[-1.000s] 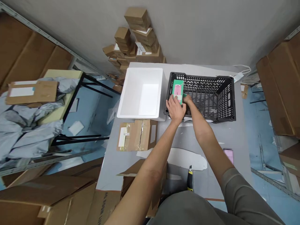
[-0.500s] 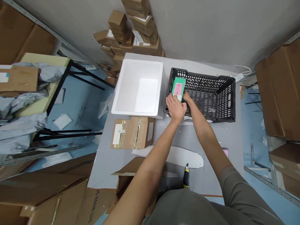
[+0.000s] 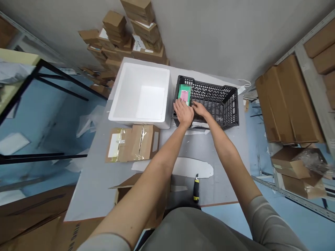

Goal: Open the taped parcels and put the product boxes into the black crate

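A flat green box with a pink panel [image 3: 184, 94] lies in the left end of a black plastic crate [image 3: 231, 119]. My left hand [image 3: 184, 112] grips its near end, with the fingers over the top and the thumb to the right. Just right of the box, my right hand [image 3: 200, 108] is inside the crate, its fingers loosely bent and a little apart, with nothing visible in them. Whether its fingertips touch the box I cannot tell.
Left of the crate stands a white foam box [image 3: 115, 101]; a taped carton [image 3: 136, 143] sits before it. A yellow and black utility knife [image 3: 196, 190] lies near the table's front edge by a white strip [image 3: 193, 168]. An open carton [image 3: 157, 205] is under my left arm.
The view has shifted to the right. The green and pink box now sits lower in the crate's left end. My right hand has come up from beside it, with more of its fingers showing.
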The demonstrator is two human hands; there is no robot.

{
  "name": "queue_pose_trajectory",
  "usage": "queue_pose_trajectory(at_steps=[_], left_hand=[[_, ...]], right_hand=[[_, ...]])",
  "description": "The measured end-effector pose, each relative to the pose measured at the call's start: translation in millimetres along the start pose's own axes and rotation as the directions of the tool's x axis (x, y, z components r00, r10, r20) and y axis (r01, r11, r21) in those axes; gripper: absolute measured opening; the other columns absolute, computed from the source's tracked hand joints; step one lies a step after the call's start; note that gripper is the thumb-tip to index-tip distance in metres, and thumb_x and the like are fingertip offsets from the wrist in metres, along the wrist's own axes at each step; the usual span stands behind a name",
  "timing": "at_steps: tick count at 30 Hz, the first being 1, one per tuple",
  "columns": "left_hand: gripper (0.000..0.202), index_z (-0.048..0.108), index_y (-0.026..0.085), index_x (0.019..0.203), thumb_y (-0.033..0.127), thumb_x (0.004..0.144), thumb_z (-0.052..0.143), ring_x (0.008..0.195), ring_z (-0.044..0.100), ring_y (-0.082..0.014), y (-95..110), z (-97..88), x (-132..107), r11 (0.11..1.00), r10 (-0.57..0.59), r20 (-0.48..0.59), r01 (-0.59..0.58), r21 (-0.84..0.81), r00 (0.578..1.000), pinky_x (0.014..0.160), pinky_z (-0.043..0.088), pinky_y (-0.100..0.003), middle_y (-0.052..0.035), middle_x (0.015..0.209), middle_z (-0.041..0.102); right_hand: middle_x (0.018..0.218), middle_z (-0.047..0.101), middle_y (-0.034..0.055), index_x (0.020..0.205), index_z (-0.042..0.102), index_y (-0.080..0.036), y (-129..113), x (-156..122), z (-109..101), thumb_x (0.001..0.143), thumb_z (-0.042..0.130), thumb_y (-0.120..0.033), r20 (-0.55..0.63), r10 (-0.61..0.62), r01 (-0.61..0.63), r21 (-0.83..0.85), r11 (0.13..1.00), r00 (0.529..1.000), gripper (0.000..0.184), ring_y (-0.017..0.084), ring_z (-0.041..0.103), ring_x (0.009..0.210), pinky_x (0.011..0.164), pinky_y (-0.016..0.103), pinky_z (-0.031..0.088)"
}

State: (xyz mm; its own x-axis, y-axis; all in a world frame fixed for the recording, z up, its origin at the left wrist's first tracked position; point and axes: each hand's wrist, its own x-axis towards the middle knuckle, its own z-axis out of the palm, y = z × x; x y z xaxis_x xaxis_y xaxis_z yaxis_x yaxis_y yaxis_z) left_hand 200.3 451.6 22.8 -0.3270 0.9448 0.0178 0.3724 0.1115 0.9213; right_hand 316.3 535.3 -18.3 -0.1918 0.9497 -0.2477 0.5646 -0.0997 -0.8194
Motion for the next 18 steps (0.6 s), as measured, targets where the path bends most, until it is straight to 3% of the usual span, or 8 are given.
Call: queue_pose_trajectory(at_steps=[4, 6, 8, 10, 12, 15, 18], left_hand=[[0.052, 0.074, 0.025, 0.147, 0.028, 0.095, 0.083, 0.189, 0.024, -0.046, 23, -17.3, -7, 0.991, -0.011, 0.021, 0.014, -0.131, 1.0, 0.154, 0.011, -0.082, -0.022, 0.184, 0.055], [0.044, 0.077, 0.029, 0.138, 0.028, 0.095, 0.084, 0.186, 0.033, -0.0444, 35, -38.6, -22, 0.989, 0.014, 0.025, -0.011, -0.146, 1.0, 0.155, 0.018, -0.077, -0.0188, 0.179, 0.06], [0.037, 0.077, 0.03, 0.133, 0.027, 0.096, 0.081, 0.182, 0.042, -0.0408, 40, -72.6, -48, 0.989, 0.072, 0.025, -0.068, -0.132, 0.997, 0.155, 0.026, -0.07, -0.0161, 0.176, 0.063], [0.031, 0.077, 0.029, 0.13, 0.029, 0.099, 0.076, 0.177, 0.05, -0.0371, 32, -120.2, -83, 0.984, 0.146, 0.012, -0.144, -0.101, 0.989, 0.154, 0.033, -0.061, -0.0162, 0.174, 0.064], [0.028, 0.076, 0.028, 0.128, 0.033, 0.101, 0.07, 0.171, 0.058, -0.035, 10, -179.2, -124, 0.979, 0.198, -0.027, -0.199, -0.04, 0.98, 0.152, 0.037, -0.057, -0.0171, 0.169, 0.067], [0.032, 0.075, 0.029, 0.129, 0.038, 0.099, 0.068, 0.162, 0.065, -0.0346, -45, -277.8, -188, 0.987, 0.145, -0.131, -0.134, 0.083, 0.981, 0.148, 0.043, -0.056, -0.0165, 0.161, 0.074], [0.036, 0.073, 0.022, 0.126, 0.044, 0.097, 0.067, 0.155, 0.068, -0.0409, -117, -367.6, -242, 0.984, -0.001, -0.285, 0.052, 0.168, 0.958, 0.145, 0.044, -0.063, -0.0198, 0.15, 0.079]], right_hand=[[0.177, 0.071, 0.0199, 0.167, 0.075, -0.008, -18, -57, -14, 0.109, 0.069, -0.018, -0.012, 0.024, -0.024, -0.037, 0.999, 1.0, 0.059, 0.029, 0.061, 0.173, 0.148, 0.044, 0.042], [0.174, 0.074, 0.0162, 0.169, 0.075, -0.013, -29, -90, -12, 0.111, 0.067, -0.021, -0.063, 0.01, -0.011, -0.016, 1.0, 0.998, 0.059, 0.029, 0.064, 0.17, 0.148, 0.045, 0.044], [0.174, 0.075, 0.0134, 0.17, 0.074, -0.019, -36, -131, -6, 0.113, 0.066, -0.027, -0.126, -0.015, 0.017, 0.015, 1.0, 0.992, 0.058, 0.029, 0.068, 0.165, 0.146, 0.047, 0.047], [0.176, 0.072, 0.0131, 0.168, 0.074, -0.023, -36, -181, 5, 0.114, 0.066, -0.035, -0.178, -0.046, 0.059, 0.067, 0.996, 0.983, 0.056, 0.03, 0.069, 0.164, 0.143, 0.048, 0.051], [0.176, 0.072, 0.0138, 0.163, 0.077, -0.026, -28, -240, 22, 0.112, 0.07, -0.044, -0.207, -0.051, 0.082, 0.144, 0.986, 0.977, 0.055, 0.031, 0.069, 0.163, 0.138, 0.049, 0.056], [0.169, 0.077, 0.0141, 0.154, 0.081, -0.029, -7, -329, 59, 0.106, 0.078, -0.051, -0.187, 0.048, 0.003, 0.263, 0.965, 0.981, 0.052, 0.034, 0.075, 0.155, 0.133, 0.054, 0.061], [0.157, 0.084, 0.0148, 0.142, 0.083, -0.025, 8, -405, 105, 0.102, 0.083, -0.046, -0.103, 0.231, -0.184, 0.341, 0.922, 0.967, 0.045, 0.036, 0.08, 0.146, 0.131, 0.058, 0.063]])
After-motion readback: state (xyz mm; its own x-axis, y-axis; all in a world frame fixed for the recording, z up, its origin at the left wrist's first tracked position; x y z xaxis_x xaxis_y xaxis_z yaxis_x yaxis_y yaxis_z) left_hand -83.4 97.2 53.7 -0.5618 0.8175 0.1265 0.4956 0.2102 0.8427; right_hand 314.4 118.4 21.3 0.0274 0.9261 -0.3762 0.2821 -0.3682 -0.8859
